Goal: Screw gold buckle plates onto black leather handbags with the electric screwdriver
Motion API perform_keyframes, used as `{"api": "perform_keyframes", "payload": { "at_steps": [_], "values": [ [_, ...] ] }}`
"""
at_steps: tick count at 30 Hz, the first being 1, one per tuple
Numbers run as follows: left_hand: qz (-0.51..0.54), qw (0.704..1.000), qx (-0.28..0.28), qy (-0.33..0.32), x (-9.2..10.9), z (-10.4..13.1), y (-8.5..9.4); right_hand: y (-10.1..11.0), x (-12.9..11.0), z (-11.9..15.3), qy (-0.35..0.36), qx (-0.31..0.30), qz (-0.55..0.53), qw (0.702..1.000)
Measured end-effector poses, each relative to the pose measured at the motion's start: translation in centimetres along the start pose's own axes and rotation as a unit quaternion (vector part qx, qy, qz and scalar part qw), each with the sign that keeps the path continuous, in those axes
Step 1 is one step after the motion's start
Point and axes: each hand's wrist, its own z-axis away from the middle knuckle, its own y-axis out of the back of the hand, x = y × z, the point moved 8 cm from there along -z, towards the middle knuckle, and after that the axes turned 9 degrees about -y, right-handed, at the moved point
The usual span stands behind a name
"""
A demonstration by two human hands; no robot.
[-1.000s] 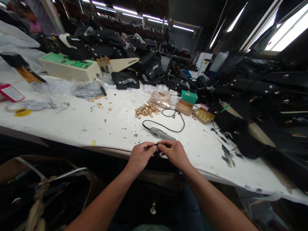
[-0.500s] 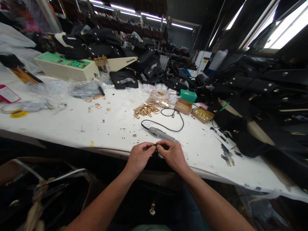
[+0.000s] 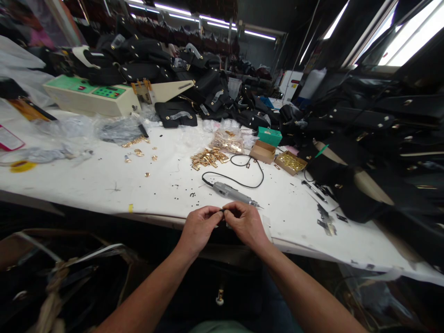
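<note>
Head view: left hand (image 3: 200,227) and right hand (image 3: 247,224), grips pinched closed on small dark piece (image 3: 222,211) at white tabletop's (image 3: 163,185) near edge, likely steadying it.

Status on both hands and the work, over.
Both hands pinching small dark piece at table edge. Grey corded tool lying just beyond. Piece mostly hidden by fingers.

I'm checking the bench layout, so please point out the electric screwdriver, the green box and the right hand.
Electric screwdriver (image 3: 227,191): head view, grey body.
Green box (image 3: 269,136): head view, front side.
Right hand (image 3: 247,223): head view, back of the hand.
</note>
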Motion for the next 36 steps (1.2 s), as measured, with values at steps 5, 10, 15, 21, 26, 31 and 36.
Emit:
{"api": "perform_keyframes", "payload": {
  "at_steps": [5, 10, 15, 21, 26, 31, 36],
  "values": [
    [0.012, 1.000, 0.006, 0.006, 0.1, 0.1, 0.0, 0.0, -0.1, 0.0, -0.008, 0.005, 0.004, 1.000],
    [0.006, 1.000, 0.005, 0.003, 0.2, 0.2, 0.0, -0.1, -0.1, 0.1, -0.008, 0.002, 0.002, 1.000],
    [0.008, 1.000, 0.018, -0.003, 0.1, 0.3, 0.1, -0.1, 0.1, 0.1, -0.012, -0.004, -0.013, 1.000],
    [-0.038, 0.998, 0.011, -0.055, 0.5, 0.6, 0.3, -0.1, 0.9, 0.1, -0.034, -0.043, -0.067, 0.996],
    [-0.095, 0.992, -0.013, -0.084, 0.8, 1.3, 0.5, 0.4, 0.3, 0.9, 0.012, -0.044, -0.056, 0.997],
    [-0.131, 0.987, -0.022, -0.086, 1.5, 1.5, 0.8, 0.9, -1.0, 1.8, 0.090, -0.013, -0.032, 0.995],
    [-0.157, 0.982, -0.030, -0.098, 2.5, 1.6, 0.7, 0.9, -1.3, 2.2, 0.095, -0.017, -0.043, 0.994]
  ]
}}
